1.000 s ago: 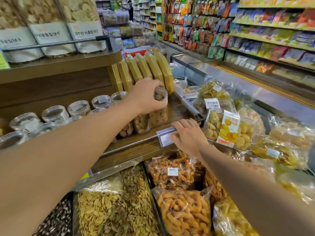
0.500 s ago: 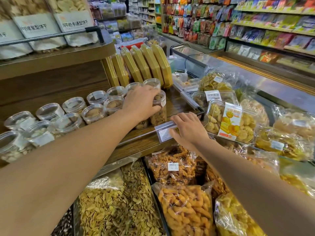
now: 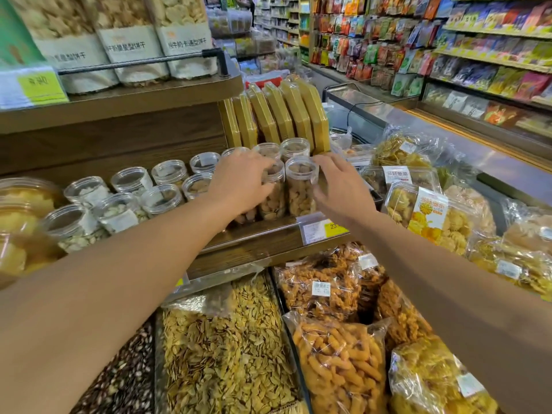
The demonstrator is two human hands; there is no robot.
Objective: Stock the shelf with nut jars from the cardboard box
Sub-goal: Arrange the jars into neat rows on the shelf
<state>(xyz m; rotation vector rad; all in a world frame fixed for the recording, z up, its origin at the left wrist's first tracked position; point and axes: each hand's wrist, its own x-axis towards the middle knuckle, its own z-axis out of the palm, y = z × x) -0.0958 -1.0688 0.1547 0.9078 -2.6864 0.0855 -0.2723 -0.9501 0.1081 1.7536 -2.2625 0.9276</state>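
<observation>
On the wooden shelf (image 3: pixel 263 237), my left hand (image 3: pixel 239 180) curls around one nut jar (image 3: pixel 270 192); my right hand (image 3: pixel 337 186), fingers loosely spread, touches its neighbour (image 3: pixel 300 186).

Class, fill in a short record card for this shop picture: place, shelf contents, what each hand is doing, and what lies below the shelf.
Place: shop aisle with a wooden shelf
Shelf contents: clear nut jars in two rows; yellow boxes upright behind them
Left hand: curled over a front-row jar
Right hand: fingers touching the end jar at the right of the front row
Below the shelf: loose seeds and bagged snacks
Cardboard box: not in view
</observation>
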